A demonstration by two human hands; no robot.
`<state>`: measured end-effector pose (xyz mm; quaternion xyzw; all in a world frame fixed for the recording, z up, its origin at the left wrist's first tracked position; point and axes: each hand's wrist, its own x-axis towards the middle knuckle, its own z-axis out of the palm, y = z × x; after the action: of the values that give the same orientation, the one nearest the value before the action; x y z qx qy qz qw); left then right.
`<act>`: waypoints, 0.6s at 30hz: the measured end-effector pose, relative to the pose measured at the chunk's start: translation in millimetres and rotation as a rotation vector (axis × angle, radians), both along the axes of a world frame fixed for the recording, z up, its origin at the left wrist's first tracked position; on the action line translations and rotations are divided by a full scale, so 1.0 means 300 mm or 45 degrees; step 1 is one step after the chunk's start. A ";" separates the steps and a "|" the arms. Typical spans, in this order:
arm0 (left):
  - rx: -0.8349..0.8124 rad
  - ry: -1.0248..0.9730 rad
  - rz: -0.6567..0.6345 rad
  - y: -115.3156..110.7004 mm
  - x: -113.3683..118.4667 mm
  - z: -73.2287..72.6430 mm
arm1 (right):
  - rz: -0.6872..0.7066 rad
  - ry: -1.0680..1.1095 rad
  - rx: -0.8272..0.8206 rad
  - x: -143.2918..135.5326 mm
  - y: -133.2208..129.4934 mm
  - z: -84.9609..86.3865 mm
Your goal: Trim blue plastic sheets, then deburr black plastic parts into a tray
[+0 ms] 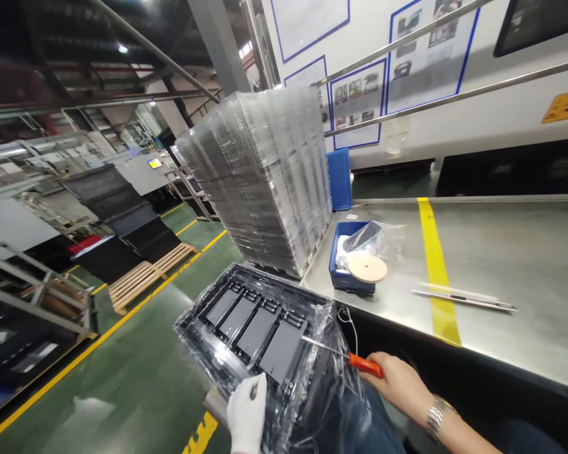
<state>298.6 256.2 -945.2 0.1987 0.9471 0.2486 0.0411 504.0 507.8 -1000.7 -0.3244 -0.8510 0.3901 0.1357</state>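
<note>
A black rectangular plastic part (224, 345) with several grey panels (280, 347) in its recesses lies tilted before me, in clear plastic film (307, 403). My left hand (248, 410), in a white glove, is at its near side with the fingers closed together; what they pinch, if anything, is hidden. Beyond the right side of the part, my bare right hand (392, 377) is closed around the handle of an orange-red-handled tool (365, 364). Its long thin metal blade reaches left to the rightmost grey panel.
A tall film-wrapped stack (265, 176) stands behind the part. On the metal table (511, 252) are a blue bin (353, 284) holding a round wooden disc (368, 268) and a plastic bag, and a thin pen-like tool (468, 301). Wooden pallets (142, 277) stand left.
</note>
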 end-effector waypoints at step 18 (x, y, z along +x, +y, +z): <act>0.197 0.145 0.068 -0.012 0.005 -0.066 | -0.340 0.216 -0.025 -0.170 0.082 -0.052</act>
<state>300.0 252.6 -965.0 0.1896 0.9309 0.3102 -0.0351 453.0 532.4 -1016.3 -0.4018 -0.7820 0.4029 0.2545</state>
